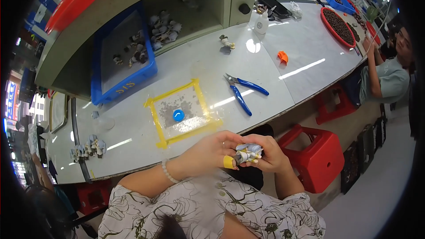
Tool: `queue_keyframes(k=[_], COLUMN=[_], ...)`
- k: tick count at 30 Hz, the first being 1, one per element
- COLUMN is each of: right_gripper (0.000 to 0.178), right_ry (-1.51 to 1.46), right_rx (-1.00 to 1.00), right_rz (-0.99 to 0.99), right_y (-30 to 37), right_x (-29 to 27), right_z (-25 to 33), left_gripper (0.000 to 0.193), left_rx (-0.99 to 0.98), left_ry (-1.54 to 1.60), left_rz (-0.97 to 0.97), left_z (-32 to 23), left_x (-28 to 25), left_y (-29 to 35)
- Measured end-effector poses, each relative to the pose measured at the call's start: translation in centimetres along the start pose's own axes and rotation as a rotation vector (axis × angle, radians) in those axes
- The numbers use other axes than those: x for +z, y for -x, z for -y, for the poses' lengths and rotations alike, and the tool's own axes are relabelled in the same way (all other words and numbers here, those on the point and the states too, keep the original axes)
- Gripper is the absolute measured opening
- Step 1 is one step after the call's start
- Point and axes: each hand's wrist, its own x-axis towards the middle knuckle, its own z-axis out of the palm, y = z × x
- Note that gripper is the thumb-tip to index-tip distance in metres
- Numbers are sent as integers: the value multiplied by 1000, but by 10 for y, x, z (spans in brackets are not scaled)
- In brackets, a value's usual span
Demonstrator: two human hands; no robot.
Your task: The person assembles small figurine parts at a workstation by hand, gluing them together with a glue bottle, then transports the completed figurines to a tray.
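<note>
A small painted figurine [249, 152], pale blue, white and grey with yellow bits, is held between both hands just off the table's near edge. My left hand [220, 151] has its fingers closed on one end; yellow tape wraps its thumb. My right hand [271, 154] grips the other end, its fingers curled around. Parts of the figurine are hidden by the fingers. On the table ahead lie blue-handled cutting pliers [243, 92], jaws pointing away. A blue round cap [178, 115] sits inside a square of yellow tape [160, 124].
A blue tray [99, 90] with figurines stands partly inside a green-grey cabinet [228, 0]. More figurines [164, 28] lie beside it. A white bottle [261, 23], an orange piece [283, 57] and a red tray [338, 27] are farther right. A red stool [316, 159] stands below; a co-worker [385, 73] sits right.
</note>
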Motion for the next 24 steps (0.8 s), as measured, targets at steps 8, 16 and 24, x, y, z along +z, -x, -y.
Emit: queue_keyframes(k=[8,16,24], right_gripper=[43,28,32], right_ry=[149,212,212], right_rx=[77,219,206], right_rz=[47,105,-294], right_y=[-70,-105,-21], right_x=[-45,-109,-201], right_z=[-7,13,63], left_gripper=[35,29,25], left_rx=[110,132,-17], left_ry=[104,-150,-249], left_rz=[-124,-294,-148], left_z=[-56,-106,-130], left_x=[-19,8,124], left_y=[-19,-55,-141])
